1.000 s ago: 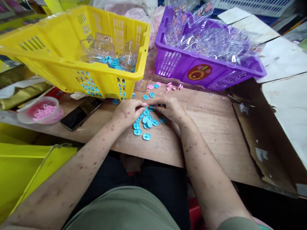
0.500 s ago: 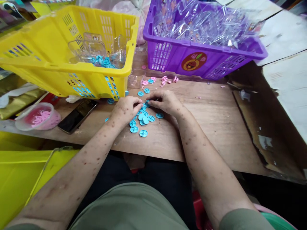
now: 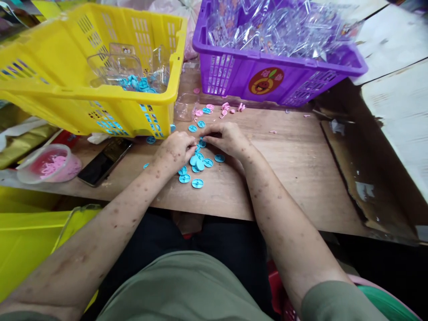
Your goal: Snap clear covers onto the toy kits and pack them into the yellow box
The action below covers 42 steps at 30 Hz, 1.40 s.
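Several small blue plastic discs, oval with a cross-shaped rib, lie loose and heaped on the wooden table between and below my hands. My left hand rests at the left edge of the heap, its fingers curled in with thumb and forefinger together; whatever they pinch is hidden. From the right, my right hand reaches in, thumb and forefinger drawn together at a blue disc at the heap's upper end. The two hands' fingertips are close together. Just beyond them lie more blue discs.
A yellow crate holds clear plastic cases and blue pieces. Behind stands a purple crate full of clear packs. Small pink pieces lie before it. At left are a phone and a tub of pink parts. Cardboard lies right.
The whole view has shifted slightly, with things sitting a little further left and up. Both hands stay at the disc heap, with only small finger movements.
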Each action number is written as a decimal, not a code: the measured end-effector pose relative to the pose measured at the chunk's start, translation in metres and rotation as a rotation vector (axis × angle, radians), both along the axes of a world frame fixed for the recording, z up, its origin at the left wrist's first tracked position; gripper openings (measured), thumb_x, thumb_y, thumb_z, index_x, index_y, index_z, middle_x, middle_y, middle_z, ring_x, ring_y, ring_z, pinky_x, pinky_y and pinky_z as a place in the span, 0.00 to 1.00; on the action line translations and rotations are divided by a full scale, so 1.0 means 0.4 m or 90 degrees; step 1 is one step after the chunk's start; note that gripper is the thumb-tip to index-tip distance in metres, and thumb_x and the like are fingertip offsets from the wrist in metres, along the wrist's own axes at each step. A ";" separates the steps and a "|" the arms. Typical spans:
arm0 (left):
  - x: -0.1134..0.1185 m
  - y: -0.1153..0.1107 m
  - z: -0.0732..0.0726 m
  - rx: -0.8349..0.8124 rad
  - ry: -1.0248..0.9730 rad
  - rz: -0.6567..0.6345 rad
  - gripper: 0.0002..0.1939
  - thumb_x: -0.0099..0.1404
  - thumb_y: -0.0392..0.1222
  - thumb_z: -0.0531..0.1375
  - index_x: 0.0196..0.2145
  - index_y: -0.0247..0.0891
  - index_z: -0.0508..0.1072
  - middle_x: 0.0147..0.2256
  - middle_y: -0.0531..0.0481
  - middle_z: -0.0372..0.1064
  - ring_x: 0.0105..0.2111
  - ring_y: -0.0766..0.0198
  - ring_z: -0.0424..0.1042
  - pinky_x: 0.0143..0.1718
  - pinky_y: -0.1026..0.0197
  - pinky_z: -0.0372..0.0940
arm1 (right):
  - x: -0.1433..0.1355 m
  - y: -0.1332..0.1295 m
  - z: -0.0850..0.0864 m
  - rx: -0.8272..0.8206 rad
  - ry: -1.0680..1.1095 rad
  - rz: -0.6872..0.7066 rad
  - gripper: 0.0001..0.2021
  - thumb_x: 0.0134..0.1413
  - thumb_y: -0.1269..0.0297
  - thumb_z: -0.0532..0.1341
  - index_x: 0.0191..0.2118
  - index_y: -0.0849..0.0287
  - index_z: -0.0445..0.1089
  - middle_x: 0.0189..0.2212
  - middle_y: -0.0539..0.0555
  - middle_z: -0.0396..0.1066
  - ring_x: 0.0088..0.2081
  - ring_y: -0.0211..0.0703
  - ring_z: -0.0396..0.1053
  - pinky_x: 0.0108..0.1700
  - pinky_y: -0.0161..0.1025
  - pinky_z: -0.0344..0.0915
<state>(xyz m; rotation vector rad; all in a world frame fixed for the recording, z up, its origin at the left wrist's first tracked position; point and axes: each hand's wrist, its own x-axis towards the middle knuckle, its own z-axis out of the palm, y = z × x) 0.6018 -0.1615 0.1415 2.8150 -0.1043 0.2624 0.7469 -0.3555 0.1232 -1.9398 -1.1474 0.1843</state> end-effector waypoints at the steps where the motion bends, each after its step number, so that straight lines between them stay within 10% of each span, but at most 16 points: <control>1: 0.002 -0.004 -0.002 0.003 0.003 0.005 0.07 0.76 0.38 0.66 0.42 0.38 0.86 0.45 0.39 0.84 0.50 0.44 0.83 0.57 0.45 0.76 | -0.002 0.001 0.000 0.002 0.000 0.005 0.12 0.66 0.72 0.74 0.51 0.49 0.89 0.49 0.50 0.89 0.51 0.52 0.86 0.60 0.47 0.80; 7: -0.021 -0.006 0.020 -0.087 -0.018 0.022 0.11 0.78 0.40 0.63 0.47 0.38 0.87 0.50 0.40 0.86 0.52 0.48 0.84 0.58 0.48 0.77 | -0.004 0.004 -0.011 0.000 -0.013 0.007 0.10 0.65 0.70 0.75 0.49 0.49 0.90 0.48 0.51 0.89 0.50 0.53 0.87 0.59 0.47 0.82; 17: -0.270 0.121 0.153 -0.094 -0.110 0.183 0.14 0.80 0.47 0.61 0.46 0.40 0.87 0.45 0.45 0.87 0.45 0.52 0.85 0.52 0.54 0.78 | 0.005 -0.001 -0.018 -0.026 -0.093 -0.006 0.12 0.62 0.74 0.75 0.46 0.50 0.90 0.46 0.52 0.89 0.49 0.57 0.87 0.57 0.52 0.82; 25: -0.281 0.158 0.081 -0.036 0.039 -0.002 0.16 0.74 0.53 0.67 0.53 0.44 0.85 0.51 0.44 0.85 0.55 0.46 0.80 0.63 0.44 0.72 | -0.015 0.002 -0.007 0.010 -0.064 0.022 0.15 0.64 0.74 0.73 0.50 0.46 0.90 0.49 0.50 0.89 0.51 0.57 0.86 0.59 0.54 0.81; 42: -0.248 0.128 0.044 -0.065 0.007 0.013 0.11 0.76 0.49 0.63 0.47 0.46 0.84 0.47 0.46 0.87 0.49 0.47 0.84 0.56 0.47 0.76 | -0.025 -0.008 0.020 -0.035 -0.016 0.016 0.14 0.70 0.72 0.70 0.53 0.48 0.89 0.50 0.50 0.89 0.50 0.50 0.85 0.58 0.45 0.78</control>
